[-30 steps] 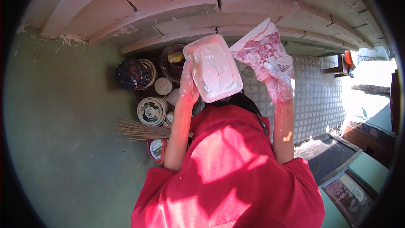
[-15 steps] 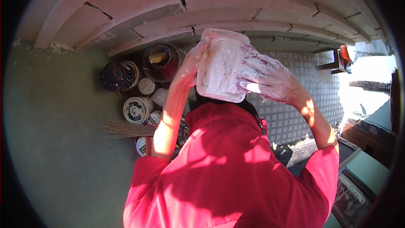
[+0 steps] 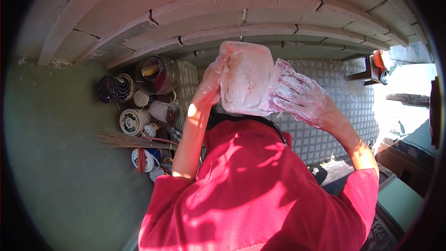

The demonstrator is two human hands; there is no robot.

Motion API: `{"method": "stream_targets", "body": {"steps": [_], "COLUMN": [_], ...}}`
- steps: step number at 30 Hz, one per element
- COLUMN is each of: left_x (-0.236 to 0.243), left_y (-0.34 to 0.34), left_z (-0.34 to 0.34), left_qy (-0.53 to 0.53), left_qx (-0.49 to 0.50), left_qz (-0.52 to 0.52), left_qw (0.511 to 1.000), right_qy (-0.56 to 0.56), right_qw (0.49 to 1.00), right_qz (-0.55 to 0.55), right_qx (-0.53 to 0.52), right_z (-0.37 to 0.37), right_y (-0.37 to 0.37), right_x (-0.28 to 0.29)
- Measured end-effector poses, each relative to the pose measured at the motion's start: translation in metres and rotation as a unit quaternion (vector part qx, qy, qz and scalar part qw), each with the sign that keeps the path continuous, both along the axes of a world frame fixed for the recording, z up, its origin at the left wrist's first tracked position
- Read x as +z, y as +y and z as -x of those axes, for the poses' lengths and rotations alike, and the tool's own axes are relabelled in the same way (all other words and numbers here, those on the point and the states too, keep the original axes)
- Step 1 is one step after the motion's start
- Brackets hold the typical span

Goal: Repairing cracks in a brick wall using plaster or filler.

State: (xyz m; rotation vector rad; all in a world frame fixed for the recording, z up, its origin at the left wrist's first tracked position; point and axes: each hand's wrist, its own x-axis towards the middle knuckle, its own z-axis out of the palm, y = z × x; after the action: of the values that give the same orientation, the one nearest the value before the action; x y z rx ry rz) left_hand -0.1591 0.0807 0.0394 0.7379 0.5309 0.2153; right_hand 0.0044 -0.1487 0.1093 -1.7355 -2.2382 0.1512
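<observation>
A shallow, clear plastic container with rounded corners is held up in front of me, tilted so its inside shows. White, putty-like paste lies spread in it, with an uneven ridge. My left hand grips the container's left edge, its fingertips partly hidden. At the right rim, my right hand has its fingers stretched over a flat, paste-smeared piece, pressed against it; its exact kind is unclear. White paste coats the right fingers and the back of that hand.
Left of me stand several paint buckets, a large clear tub and a stick broom by the green wall. Pale ledges run across ahead. Patterned tiles cover the floor at right, with a small bench beyond.
My right hand and the flat piece have slid right, off the middle of the container to its right rim, uncovering more paste. My view has shifted, showing more buckets.
</observation>
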Motion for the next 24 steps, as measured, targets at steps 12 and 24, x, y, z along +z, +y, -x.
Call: {"method": "stream_targets", "body": {"steps": [12, 24], "left_x": [-0.003, 0.003], "left_y": [-0.040, -0.039], "left_z": [-0.043, -0.066], "left_qy": [0.057, 0.094], "left_qx": [0.051, 0.041], "left_qz": [-0.018, -0.075], "left_qw": [0.997, 0.992], "right_qy": [-0.004, 0.381], "right_qw": [0.994, 0.872], "right_qz": [0.009, 0.051], "right_qx": [-0.106, -0.304], "right_z": [-0.015, -0.096], "right_y": [-0.050, -0.033], "right_x": [-0.003, 0.035]}}
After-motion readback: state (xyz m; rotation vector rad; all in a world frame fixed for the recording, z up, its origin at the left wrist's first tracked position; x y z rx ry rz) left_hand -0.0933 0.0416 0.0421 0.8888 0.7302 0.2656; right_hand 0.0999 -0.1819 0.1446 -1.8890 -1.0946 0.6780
